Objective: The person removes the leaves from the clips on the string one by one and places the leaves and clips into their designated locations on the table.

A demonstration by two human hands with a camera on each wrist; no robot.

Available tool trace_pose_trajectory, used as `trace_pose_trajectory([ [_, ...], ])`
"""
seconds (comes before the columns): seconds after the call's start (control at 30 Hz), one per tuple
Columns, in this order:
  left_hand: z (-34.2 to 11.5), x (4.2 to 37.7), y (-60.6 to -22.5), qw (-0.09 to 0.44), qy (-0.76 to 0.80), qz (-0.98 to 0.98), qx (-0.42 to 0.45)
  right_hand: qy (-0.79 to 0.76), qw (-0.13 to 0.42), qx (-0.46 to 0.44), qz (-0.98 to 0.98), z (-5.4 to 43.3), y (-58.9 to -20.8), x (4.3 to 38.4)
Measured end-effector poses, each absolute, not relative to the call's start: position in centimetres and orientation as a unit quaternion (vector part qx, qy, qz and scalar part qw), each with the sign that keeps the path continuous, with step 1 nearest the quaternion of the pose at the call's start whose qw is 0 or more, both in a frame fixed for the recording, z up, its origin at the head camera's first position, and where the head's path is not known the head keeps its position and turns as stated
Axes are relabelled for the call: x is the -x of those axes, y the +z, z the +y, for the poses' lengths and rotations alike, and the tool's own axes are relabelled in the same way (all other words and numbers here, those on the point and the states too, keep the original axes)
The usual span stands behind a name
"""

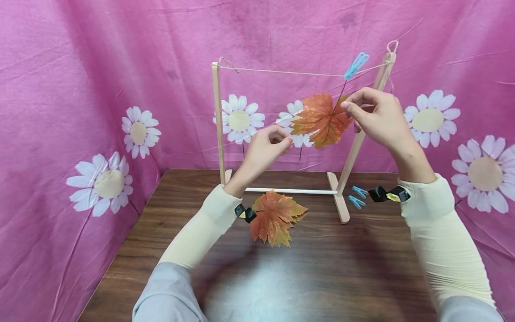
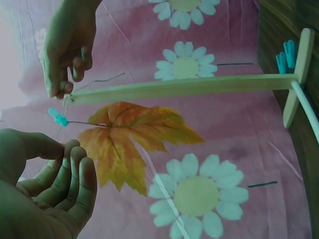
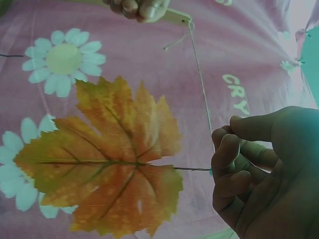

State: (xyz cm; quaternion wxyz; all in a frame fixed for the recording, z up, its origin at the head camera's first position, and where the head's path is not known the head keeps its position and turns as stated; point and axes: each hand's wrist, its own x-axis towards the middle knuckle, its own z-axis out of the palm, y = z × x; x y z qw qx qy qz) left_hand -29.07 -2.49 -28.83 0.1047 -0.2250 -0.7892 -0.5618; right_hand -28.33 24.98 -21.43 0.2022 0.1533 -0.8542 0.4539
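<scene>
An orange maple leaf [image 1: 322,118] hangs by its dark stem from a light-blue clothespin [image 1: 356,66] clipped on a string [image 1: 281,71]. My right hand [image 1: 378,114] is just right of the leaf, near the stem, its fingers loosely bent with nothing between them. In the right wrist view that hand [image 3: 259,169] hides nearly all of the clothespin. Left of the leaf and lower, my left hand [image 1: 267,145] is raised with loosely bent fingers, holding nothing. The left wrist view shows the leaf [image 2: 139,134] and its clothespin [image 2: 58,117] beyond this hand's fingertips.
The string runs between two wooden posts [image 1: 218,125] of a stand with a white bottom rod [image 1: 291,191]. More maple leaves [image 1: 277,219] lie on the brown table [image 1: 314,277]. Two blue clothespins [image 1: 356,201] lie beside the stand's right foot. Behind hangs a pink flowered cloth [image 1: 181,58].
</scene>
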Motion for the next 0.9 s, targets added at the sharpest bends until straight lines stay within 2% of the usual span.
trace_pose_trajectory([
  [0.53,2.2,31.4,-25.0,0.115,-0.557,-0.790,0.229,0.437,0.208,-0.160,-0.860,24.9,-16.4,29.7],
  [0.9,4.7,32.4,-22.9,0.101,-0.571,-0.783,0.226,0.416,0.205,-0.125,-0.877,25.1,-13.1,30.4],
])
